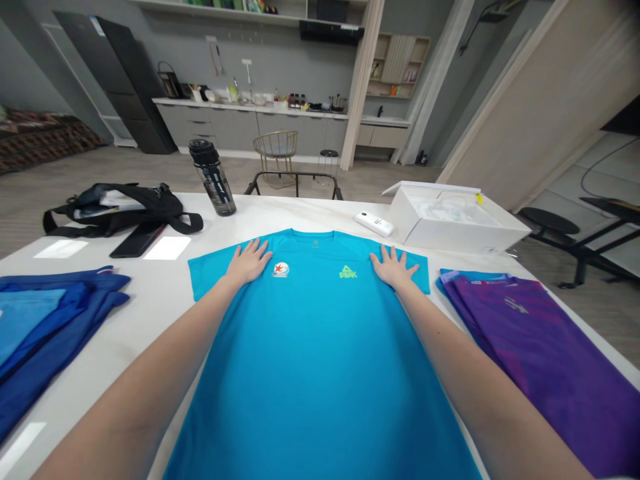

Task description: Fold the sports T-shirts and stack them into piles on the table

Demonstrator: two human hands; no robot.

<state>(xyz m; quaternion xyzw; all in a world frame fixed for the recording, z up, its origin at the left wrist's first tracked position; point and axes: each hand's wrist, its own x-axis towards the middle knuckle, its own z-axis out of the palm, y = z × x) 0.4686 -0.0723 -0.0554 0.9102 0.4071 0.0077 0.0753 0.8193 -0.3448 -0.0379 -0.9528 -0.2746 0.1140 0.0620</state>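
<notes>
A bright blue short-sleeved T-shirt [315, 347] lies spread face up on the white table, its collar toward the far side. A round logo sits on one side of its chest and a green logo on the other. My left hand [249, 261] rests flat near the left shoulder, fingers spread. On the opposite shoulder, by the right sleeve, my right hand [394, 268] also lies flat with fingers apart. Both palms press on the cloth, and neither hand grips it. The shirt's lower hem is out of view.
Folded blue garments [55, 313] lie at left, a purple garment [540, 360] at right. Along the far side of the table [165, 307] are a black bag [130, 207], a dark phone [136, 240], a bottle [215, 180], a white device [374, 223] and an open white box [450, 230].
</notes>
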